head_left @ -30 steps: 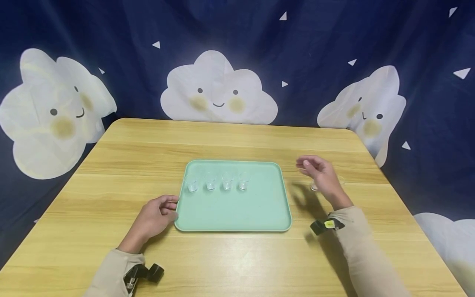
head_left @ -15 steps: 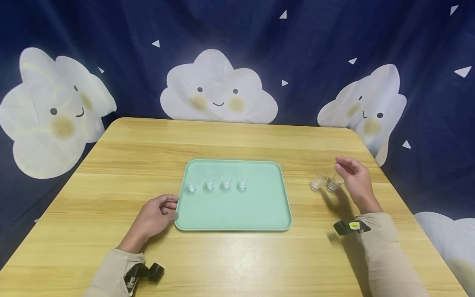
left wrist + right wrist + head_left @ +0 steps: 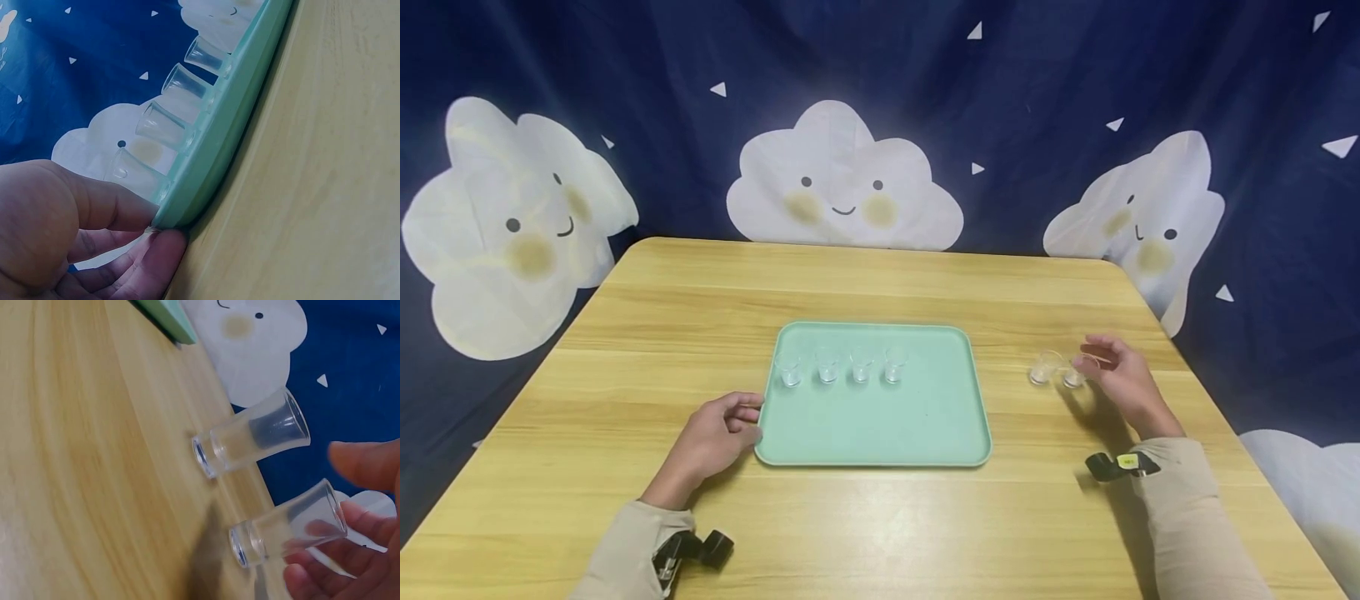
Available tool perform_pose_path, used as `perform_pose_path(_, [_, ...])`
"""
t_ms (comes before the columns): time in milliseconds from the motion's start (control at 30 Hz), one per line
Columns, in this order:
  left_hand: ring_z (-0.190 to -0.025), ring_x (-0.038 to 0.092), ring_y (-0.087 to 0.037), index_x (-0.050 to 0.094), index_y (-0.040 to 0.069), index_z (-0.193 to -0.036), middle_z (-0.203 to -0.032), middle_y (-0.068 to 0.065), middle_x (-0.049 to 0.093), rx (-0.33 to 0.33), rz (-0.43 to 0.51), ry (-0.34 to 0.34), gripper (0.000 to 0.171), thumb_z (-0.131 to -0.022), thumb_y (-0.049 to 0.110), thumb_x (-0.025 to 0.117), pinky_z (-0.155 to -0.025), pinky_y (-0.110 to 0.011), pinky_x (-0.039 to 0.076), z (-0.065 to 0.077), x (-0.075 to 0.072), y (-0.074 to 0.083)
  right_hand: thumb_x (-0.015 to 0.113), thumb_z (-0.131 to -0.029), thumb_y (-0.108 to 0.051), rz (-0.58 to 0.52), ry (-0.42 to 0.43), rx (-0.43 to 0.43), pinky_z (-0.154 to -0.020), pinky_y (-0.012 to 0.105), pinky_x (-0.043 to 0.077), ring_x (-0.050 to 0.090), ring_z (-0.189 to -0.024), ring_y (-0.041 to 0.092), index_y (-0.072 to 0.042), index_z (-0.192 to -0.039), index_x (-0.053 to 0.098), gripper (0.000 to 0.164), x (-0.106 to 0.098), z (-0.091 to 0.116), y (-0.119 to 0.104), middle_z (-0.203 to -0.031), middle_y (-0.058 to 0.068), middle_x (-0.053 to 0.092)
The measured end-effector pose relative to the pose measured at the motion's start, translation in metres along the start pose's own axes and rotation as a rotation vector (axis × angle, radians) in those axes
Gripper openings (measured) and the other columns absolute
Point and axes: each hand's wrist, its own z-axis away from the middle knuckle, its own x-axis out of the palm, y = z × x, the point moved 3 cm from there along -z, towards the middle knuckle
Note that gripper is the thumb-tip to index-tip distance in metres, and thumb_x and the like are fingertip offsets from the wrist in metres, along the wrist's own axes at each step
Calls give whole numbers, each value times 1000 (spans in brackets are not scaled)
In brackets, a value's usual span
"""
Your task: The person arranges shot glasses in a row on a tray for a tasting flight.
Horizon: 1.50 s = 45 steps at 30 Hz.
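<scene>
And the right hand (image 3: 1131, 387) drops lower, after swinging out past both loose glasses half a second ago. Now its thumb and fingers are at the outer glass (image 3: 1074, 377), which stands upright on the counter (image 3: 880, 521). Its grip is wide: the right wrist view has the thumb well off the rim and the fingers spread behind the glass, and whether a finger touches it can't be told. Just beside it, the inner glass (image 3: 1042, 371) stands upright, uncovered after being partly behind that hand a second ago.

Over on the left, no change: the left hand (image 3: 709, 437) keeps a narrow grip on the near edge of the green tray (image 3: 880, 433), seemingly steadying it. Aboard, four small clear glasses (image 3: 827, 371) stand in a row, right half bare. So it's four on, two off, and this one isn't held yet.
</scene>
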Motion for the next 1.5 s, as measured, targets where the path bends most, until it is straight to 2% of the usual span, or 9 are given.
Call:
perform_pose_path(100, [-92, 60, -21, 58, 1, -127, -108, -9, 64, -8, -3, 1, 43, -85, 7, 65, -80, -35, 49, 3, 1, -2, 62, -95, -17, 38, -52, 27, -78, 11, 43, 50, -100, 3, 12, -141, 34, 61, 3, 1, 7, -133, 33, 46])
perform_pose_path(300, [-91, 60, -19, 58, 1, -127, -108, -8, 64, -14, -10, -1, 44, -84, 6, 65, -80, -34, 49, 6, 3, -4, 61, -96, -25, 150, -80, 53, -82, 21, 42, 53, -115, 41, 11, -135, 43, 56, 6, 4, 16, -129, 32, 51])
perform_pose_path(400, [-91, 60, -20, 58, 0, -127, -108, -9, 65, -2, -8, 5, 44, -84, 6, 65, -80, -35, 49, 4, 2, -2, 59, -97, -29, 145, -58, 59, -84, 25, 41, 49, -118, 46, 9, -134, 45, 55, 4, 3, 15, -131, 32, 49])
perform_pose_path(500, [-92, 60, -21, 58, 0, -127, -109, -10, 64, 1, -8, 6, 44, -84, 6, 64, -80, -35, 49, 1, 1, 0, 59, -97, -29, 128, -36, 57, -81, 20, 42, 49, -118, 44, 9, -134, 46, 55, 2, 4, 11, -132, 31, 49])
perform_pose_path(600, [-92, 61, -21, 58, 0, -127, -109, -10, 64, -4, -8, 4, 43, -85, 6, 64, -80, -35, 49, 0, 0, 0, 60, -96, -27, 110, -14, 55, -76, 14, 44, 56, -108, 26, 9, -133, 46, 53, 0, 4, 9, -129, 29, 50])
perform_pose_path(733, [-92, 61, -20, 58, 0, -127, -109, -9, 64, -2, -2, 2, 43, -85, 6, 64, -80, -34, 49, 1, 0, 0, 63, -95, -30, 122, 17, 56, -76, 14, 44, 52, -97, 3, 6, -131, 49, 53, -3, 5, 5, -125, 21, 52])
perform_pose_path(900, [-92, 60, -20, 58, 1, -127, -109, -9, 64, 5, 2, 0, 43, -85, 6, 65, -81, -35, 49, 0, 0, 0, 65, -93, -33, 131, 52, 41, -76, 11, 44, 51, -92, -4, 5, -131, 49, 56, -5, 4, -3, -125, 22, 54])
perform_pose_path(1367, [-91, 60, -19, 59, 1, -127, -109, -9, 65, 0, -8, 9, 43, -84, 7, 65, -80, -34, 49, 0, 0, 0, 65, -93, -33, 118, 56, 8, -76, 16, 45, 52, -92, -1, 3, -131, 50, 54, -1, 6, -31, -124, 18, 55])
perform_pose_path(1500, [-91, 61, -20, 59, 1, -127, -109, -9, 65, -2, -8, 7, 44, -84, 7, 65, -80, -34, 49, 0, 0, -1, 65, -93, -33, 120, 57, 3, -75, 16, 45, 54, -91, -2, 3, -131, 50, 54, -1, 7, -37, -120, 11, 57])
